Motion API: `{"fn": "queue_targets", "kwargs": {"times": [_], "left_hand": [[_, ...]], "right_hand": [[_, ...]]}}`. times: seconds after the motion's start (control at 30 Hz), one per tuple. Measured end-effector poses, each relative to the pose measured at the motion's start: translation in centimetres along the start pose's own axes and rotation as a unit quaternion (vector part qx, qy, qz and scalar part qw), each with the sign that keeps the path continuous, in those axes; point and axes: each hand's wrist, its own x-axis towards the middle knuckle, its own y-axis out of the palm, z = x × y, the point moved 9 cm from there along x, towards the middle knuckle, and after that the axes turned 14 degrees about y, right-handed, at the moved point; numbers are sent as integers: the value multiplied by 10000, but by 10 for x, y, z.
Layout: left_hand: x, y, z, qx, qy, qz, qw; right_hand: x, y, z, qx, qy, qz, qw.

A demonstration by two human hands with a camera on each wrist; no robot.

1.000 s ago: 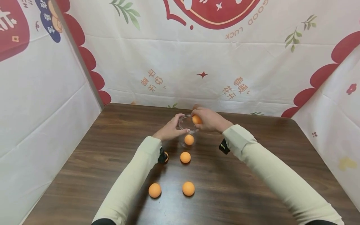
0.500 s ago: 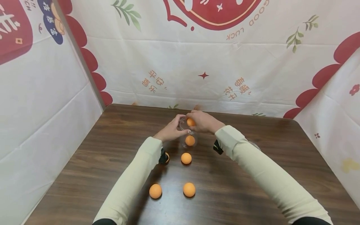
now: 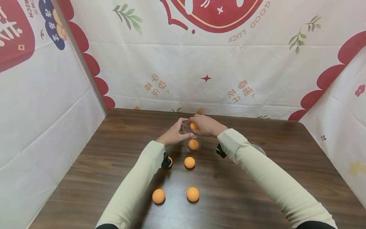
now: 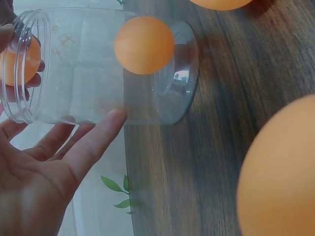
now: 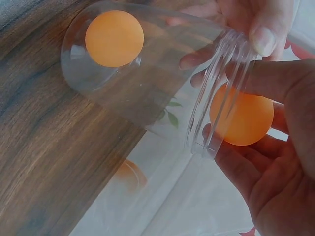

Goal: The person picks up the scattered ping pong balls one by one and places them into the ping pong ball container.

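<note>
A clear plastic jar (image 4: 88, 93) with a threaded neck stands upright near the table's back edge. One orange ping-pong ball (image 4: 144, 45) lies on its bottom. My left hand (image 3: 173, 133) grips the jar near the neck, with the thumb at the rim in the head view. At the jar's mouth my right hand (image 3: 208, 125) holds a second ping-pong ball (image 5: 246, 118) between thumb and fingers. That ball sits partly inside the neck in the right wrist view.
Loose ping-pong balls lie on the brown wooden table (image 3: 243, 197): one ball (image 3: 189, 162) in front of the jar, two nearer me, and another (image 3: 170, 162) half hidden by the left wrist. A clear round rim (image 3: 258, 149) shows behind the right forearm.
My right hand has moved left with its ball, from the right side of the jar's rim to over the mouth. The left hand keeps its grip on the jar.
</note>
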Motion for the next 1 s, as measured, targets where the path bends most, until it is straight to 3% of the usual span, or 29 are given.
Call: {"fn": "queue_targets", "kwargs": {"times": [1.0], "left_hand": [[-1, 1, -1, -132, 79, 124, 9998]], "right_hand": [[0, 2, 6, 17, -107, 103, 9999]]}}
